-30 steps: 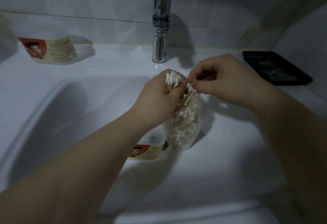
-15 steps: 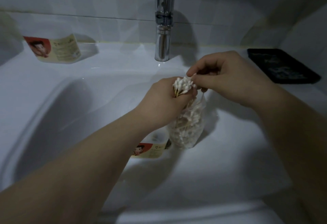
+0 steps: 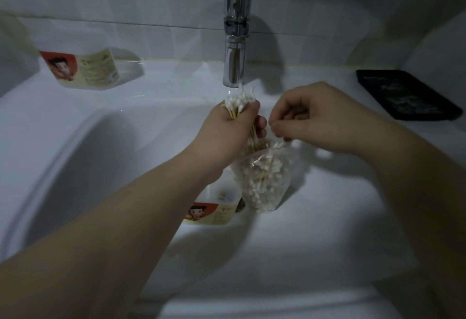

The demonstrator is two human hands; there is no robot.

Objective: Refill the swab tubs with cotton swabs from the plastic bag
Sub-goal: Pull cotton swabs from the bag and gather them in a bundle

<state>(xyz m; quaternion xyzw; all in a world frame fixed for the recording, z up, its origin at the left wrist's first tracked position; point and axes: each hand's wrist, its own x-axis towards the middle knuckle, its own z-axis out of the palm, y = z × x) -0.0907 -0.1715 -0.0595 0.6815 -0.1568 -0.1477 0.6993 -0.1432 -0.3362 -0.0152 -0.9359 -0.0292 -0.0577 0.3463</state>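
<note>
My left hand (image 3: pixel 232 129) grips a bundle of cotton swabs (image 3: pixel 239 103), white tips sticking up above the fist. Just below it hangs a clear plastic bag (image 3: pixel 264 180) full of swabs, and my right hand (image 3: pixel 312 119) pinches the bag's top edge on the right. A swab tub (image 3: pixel 216 210) with a red and cream label stands in the sink basin beneath my left wrist, partly hidden by my arm. A second tub (image 3: pixel 88 69) with the same label lies on the sink ledge at the far left.
A chrome tap (image 3: pixel 235 39) rises behind my hands at the back of the white sink (image 3: pixel 75 157). A black tray (image 3: pixel 406 94) sits on the ledge at the right. Tiled wall runs behind.
My left hand has lifted the swab bundle higher, out of the bag. My right hand has shifted from the bundle to the bag's right edge.
</note>
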